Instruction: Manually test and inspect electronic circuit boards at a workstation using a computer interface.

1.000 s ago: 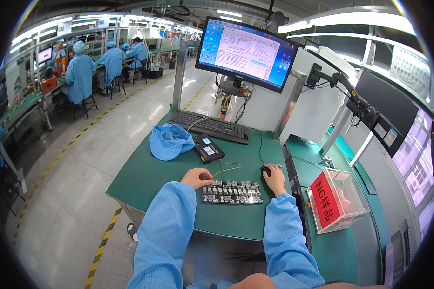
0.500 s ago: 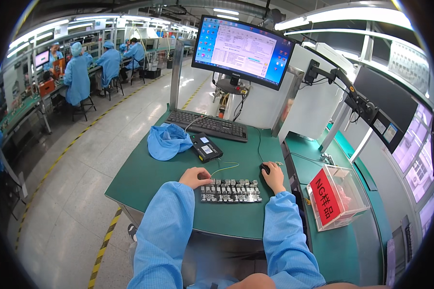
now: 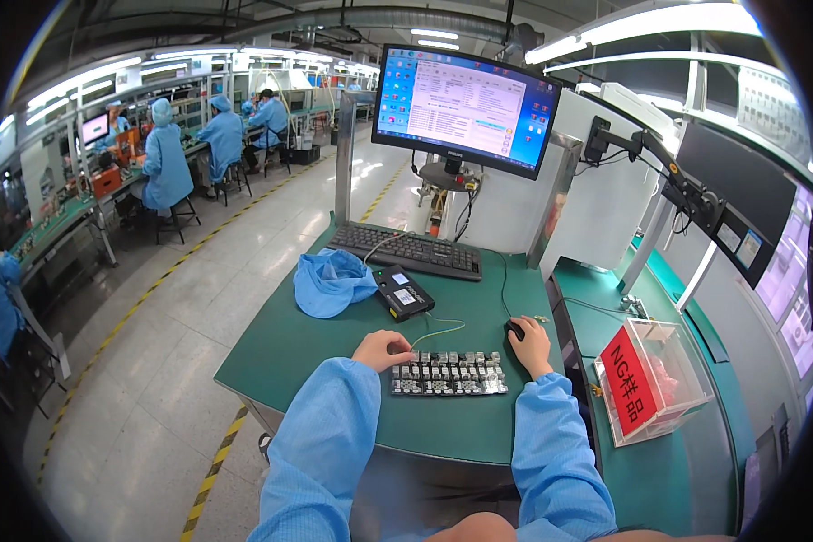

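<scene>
A panel of small circuit boards (image 3: 450,374), with rows of silver metal parts, lies flat on the green tabletop. At its far left corner is my left hand (image 3: 382,350), thumb and fingertips closed together. A thin yellow-green cable (image 3: 444,330) runs from a black box (image 3: 403,294) with a small lit screen down to those fingertips; its end is hidden there. To the right of the panel, my right hand (image 3: 533,347) rests curled over a black computer mouse (image 3: 515,331).
Behind the box are a blue cloth cap (image 3: 332,283), a keyboard (image 3: 406,250) and a lit monitor (image 3: 465,110). On the right stands a clear bin (image 3: 664,384) with a red label. Several people in blue coats (image 3: 164,167) sit at benches far left.
The whole view has shifted slightly, so everything appears a little farther right and lower. Both hands keep their places at the board panel and on the mouse.
</scene>
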`<state>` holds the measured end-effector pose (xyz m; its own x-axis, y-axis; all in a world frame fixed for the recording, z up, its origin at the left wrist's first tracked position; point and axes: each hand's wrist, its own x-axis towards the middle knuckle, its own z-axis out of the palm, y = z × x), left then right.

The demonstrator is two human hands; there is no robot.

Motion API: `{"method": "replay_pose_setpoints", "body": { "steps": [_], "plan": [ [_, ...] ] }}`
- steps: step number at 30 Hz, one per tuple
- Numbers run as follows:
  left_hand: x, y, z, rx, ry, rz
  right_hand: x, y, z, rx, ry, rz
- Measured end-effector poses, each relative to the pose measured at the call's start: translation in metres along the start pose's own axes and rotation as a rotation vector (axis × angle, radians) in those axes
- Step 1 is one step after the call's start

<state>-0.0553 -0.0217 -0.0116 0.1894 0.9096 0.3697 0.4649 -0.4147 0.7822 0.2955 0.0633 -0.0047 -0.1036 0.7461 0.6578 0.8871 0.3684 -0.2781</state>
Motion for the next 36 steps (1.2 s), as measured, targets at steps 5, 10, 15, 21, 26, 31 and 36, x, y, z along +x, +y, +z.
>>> {"method": "replay_pose_setpoints", "body": {
  "steps": [5,10,15,21,26,31,36],
  "plan": [
    [0.003,0.004,-0.004,0.025,-0.012,-0.013,0.003,-0.003,-0.003,0.003,-0.083,0.055],
    [0.002,0.003,-0.005,0.043,0.008,0.005,0.003,-0.002,0.002,0.007,-0.002,-0.012],
    [0.002,0.005,-0.006,0.008,-0.005,-0.009,0.003,-0.004,-0.001,0.002,-0.048,0.010],
    [0.004,-0.003,-0.002,0.008,-0.012,0.015,0.003,-0.001,-0.001,-0.013,-0.072,0.030],
    [0.015,0.005,-0.011,-0.006,-0.078,0.010,0.006,-0.003,-0.003,0.018,0.015,-0.017],
    [0.033,0.016,-0.016,-0.154,0.004,-0.006,0.004,-0.002,0.002,-0.002,-0.047,0.061],
    [0.042,0.048,0.020,-0.071,-0.138,-0.017,0.003,-0.003,0.003,0.021,0.017,0.034]
  ]
}}
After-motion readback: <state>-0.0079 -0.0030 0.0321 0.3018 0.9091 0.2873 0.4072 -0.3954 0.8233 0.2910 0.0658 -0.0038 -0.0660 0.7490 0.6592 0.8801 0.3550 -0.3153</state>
